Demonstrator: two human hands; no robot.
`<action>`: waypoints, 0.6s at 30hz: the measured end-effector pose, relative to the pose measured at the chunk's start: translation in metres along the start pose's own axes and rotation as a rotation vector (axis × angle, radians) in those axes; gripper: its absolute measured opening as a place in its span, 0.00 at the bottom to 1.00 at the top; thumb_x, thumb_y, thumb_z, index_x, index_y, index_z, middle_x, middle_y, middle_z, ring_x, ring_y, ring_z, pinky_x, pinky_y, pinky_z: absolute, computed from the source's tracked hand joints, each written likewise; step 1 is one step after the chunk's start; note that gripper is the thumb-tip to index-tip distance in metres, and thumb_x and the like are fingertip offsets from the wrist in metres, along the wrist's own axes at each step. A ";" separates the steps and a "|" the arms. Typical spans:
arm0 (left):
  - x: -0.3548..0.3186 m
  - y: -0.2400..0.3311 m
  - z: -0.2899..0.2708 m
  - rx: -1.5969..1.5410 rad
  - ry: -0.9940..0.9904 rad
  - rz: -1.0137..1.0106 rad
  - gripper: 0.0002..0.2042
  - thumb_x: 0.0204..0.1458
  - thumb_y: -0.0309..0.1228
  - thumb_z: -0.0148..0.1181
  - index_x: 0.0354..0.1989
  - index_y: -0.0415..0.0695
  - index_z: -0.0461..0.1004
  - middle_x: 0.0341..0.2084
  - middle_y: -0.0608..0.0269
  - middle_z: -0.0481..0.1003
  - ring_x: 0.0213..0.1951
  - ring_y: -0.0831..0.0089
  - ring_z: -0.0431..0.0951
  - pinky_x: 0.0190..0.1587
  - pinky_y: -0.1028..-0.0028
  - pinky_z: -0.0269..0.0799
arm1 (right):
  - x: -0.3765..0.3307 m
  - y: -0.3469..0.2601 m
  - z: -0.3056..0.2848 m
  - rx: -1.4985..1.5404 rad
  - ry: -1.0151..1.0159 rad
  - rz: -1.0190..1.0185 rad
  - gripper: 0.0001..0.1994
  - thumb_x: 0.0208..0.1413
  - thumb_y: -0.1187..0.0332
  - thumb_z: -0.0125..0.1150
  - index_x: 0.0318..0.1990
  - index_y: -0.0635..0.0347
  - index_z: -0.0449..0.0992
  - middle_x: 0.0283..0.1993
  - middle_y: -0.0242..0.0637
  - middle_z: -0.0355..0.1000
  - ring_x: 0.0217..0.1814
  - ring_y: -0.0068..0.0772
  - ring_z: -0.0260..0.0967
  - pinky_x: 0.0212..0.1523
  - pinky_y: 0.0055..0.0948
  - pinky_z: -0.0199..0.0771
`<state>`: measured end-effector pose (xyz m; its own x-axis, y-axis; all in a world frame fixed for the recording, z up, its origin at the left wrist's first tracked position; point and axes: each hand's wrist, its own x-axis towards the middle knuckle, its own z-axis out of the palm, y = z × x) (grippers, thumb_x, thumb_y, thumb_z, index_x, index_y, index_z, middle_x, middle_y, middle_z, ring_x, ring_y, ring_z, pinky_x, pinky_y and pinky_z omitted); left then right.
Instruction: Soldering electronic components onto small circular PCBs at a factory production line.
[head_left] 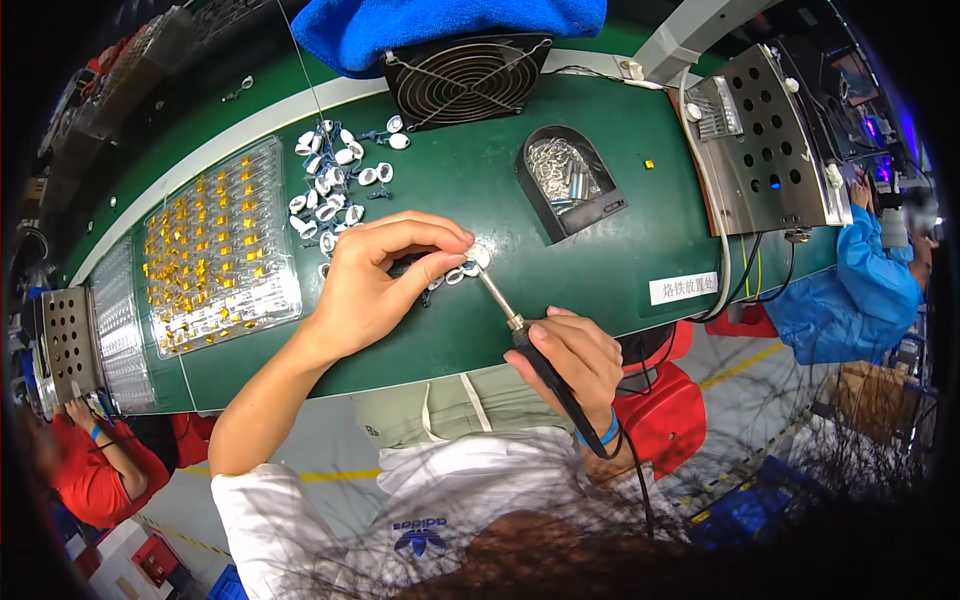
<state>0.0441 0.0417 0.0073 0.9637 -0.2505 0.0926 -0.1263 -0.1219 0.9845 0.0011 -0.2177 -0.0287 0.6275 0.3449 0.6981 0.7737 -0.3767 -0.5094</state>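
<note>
White part (480,255): at the dial's centre, over the green bench, between the hands.
Left hand (385,270): reaches in from eight o'clock, wrist bent, thumb and forefinger nearly closed, pinching the part by its edge.
Right hand (575,355): at five o'clock, fingers wrapped round the soldering iron (545,372), whose tip points toward eleven, at the part; contact unclear.
Black bin (588,218): two o'clock, holding silvery metal pieces (560,170).
Clear tray (284,285): nine o'clock, cells dotted with gold-orange pieces (180,275).
</note>
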 end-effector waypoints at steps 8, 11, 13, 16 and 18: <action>-0.001 0.001 0.001 0.044 0.011 0.019 0.07 0.59 0.13 0.64 0.44 0.33 0.81 0.48 0.52 0.81 0.51 0.66 0.83 0.57 0.71 0.80 | -0.002 0.001 0.001 -0.010 -0.009 -0.010 0.24 0.43 0.73 0.84 0.49 0.66 0.80 0.37 0.46 0.81 0.40 0.44 0.81 0.48 0.46 0.88; -0.001 0.001 0.001 0.063 0.014 0.020 0.07 0.58 0.13 0.64 0.44 0.33 0.81 0.47 0.52 0.81 0.51 0.66 0.83 0.56 0.71 0.80 | -0.002 0.001 0.001 -0.015 -0.023 -0.011 0.25 0.44 0.73 0.84 0.50 0.65 0.80 0.38 0.46 0.81 0.40 0.45 0.81 0.48 0.46 0.88; 0.000 0.001 0.002 0.053 0.005 0.007 0.08 0.58 0.13 0.64 0.44 0.33 0.81 0.48 0.52 0.81 0.52 0.66 0.83 0.57 0.71 0.80 | -0.003 0.001 0.000 -0.019 -0.020 -0.011 0.25 0.44 0.73 0.84 0.51 0.65 0.80 0.38 0.46 0.81 0.40 0.45 0.81 0.48 0.46 0.88; 0.000 -0.001 0.001 0.065 0.002 0.014 0.08 0.58 0.13 0.64 0.44 0.33 0.81 0.48 0.53 0.81 0.52 0.66 0.83 0.57 0.71 0.80 | -0.003 0.001 0.000 -0.023 -0.022 -0.010 0.25 0.44 0.73 0.84 0.51 0.65 0.80 0.38 0.46 0.81 0.40 0.44 0.81 0.48 0.46 0.88; 0.000 -0.001 0.001 0.062 0.003 0.015 0.08 0.58 0.13 0.64 0.44 0.33 0.81 0.48 0.53 0.81 0.52 0.66 0.83 0.57 0.71 0.80 | -0.003 0.001 0.001 -0.025 -0.026 -0.010 0.25 0.44 0.73 0.84 0.51 0.65 0.80 0.38 0.45 0.81 0.40 0.44 0.81 0.48 0.46 0.88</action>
<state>0.0437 0.0413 0.0066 0.9622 -0.2500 0.1077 -0.1548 -0.1771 0.9719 0.0002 -0.2185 -0.0314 0.6219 0.3709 0.6897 0.7778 -0.3943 -0.4893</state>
